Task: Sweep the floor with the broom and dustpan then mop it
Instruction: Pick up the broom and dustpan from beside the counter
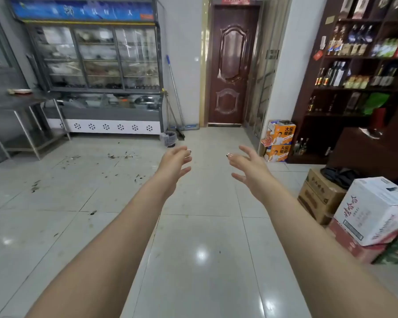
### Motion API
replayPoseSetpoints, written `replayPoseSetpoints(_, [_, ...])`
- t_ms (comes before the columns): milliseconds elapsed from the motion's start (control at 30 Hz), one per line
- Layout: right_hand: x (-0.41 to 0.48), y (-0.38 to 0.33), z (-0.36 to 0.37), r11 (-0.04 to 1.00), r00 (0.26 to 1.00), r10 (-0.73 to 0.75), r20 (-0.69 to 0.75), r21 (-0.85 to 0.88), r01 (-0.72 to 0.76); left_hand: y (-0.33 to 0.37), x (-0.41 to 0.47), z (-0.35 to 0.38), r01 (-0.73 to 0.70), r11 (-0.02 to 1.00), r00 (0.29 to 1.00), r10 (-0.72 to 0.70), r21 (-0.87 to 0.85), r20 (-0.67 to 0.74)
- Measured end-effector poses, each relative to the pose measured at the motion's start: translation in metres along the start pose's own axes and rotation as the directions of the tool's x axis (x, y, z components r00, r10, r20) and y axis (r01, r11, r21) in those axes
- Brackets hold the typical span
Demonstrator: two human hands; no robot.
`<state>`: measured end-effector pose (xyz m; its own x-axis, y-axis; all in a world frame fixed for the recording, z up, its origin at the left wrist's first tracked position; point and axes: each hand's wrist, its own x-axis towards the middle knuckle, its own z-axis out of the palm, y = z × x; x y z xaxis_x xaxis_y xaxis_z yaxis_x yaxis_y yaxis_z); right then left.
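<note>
Both my arms stretch out over the pale tiled floor (200, 237). My left hand (174, 167) and my right hand (248, 167) are held in the air with fingers loosely spread, and neither holds anything. A mop (174, 86) with a blue-tipped handle leans against the far wall beside the display fridge, its flat head on the floor. A broom and dustpan (179, 131) stand next to it. Dark scraps of dirt (117, 156) lie scattered on the tiles to the left.
A glass display fridge (101, 72) fills the far left wall, with a steel table (21, 104) in front of it. A small bin (169, 138) stands by the fridge corner. A brown door (231, 65) is straight ahead. Bottle shelves (363, 65) and stacked cartons (375, 210) line the right.
</note>
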<state>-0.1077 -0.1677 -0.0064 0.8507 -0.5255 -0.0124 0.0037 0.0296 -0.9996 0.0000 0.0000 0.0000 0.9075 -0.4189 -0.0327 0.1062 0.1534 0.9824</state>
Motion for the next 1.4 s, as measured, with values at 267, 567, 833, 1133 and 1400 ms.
replayPoseSetpoints(267, [0.119, 0.008, -0.03, 0.999, 0.999, 0.032, -0.002, 0.006, -0.032, -0.014, 0.118, 0.042, -0.026, 0.998, 0.999, 0.027, -0.058, 0.021])
replayPoseSetpoints(567, [0.259, 0.002, -0.05, 1.0, 1.0, 0.016, 0.01, 0.015, -0.016, -0.006, 0.248, 0.082, -0.067, 0.998, 0.998, 0.066, 0.016, 0.014])
replayPoseSetpoints(833, [0.37, 0.001, -0.083, 1.0, 0.999, 0.01, 0.031, 0.003, -0.01, -0.011, 0.344, 0.127, -0.084, 0.995, 0.996, 0.084, 0.055, -0.002])
replayPoseSetpoints(1133, [0.527, 0.024, -0.162, 0.999, 0.995, 0.05, 0.081, 0.008, -0.051, -0.049, 0.49, 0.222, -0.043, 0.999, 0.995, 0.045, 0.022, -0.091])
replayPoseSetpoints(1400, [0.669, 0.012, -0.219, 0.997, 0.99, 0.08, 0.117, 0.004, -0.081, -0.058, 0.612, 0.3, -0.029, 0.999, 0.989, 0.031, 0.019, -0.147])
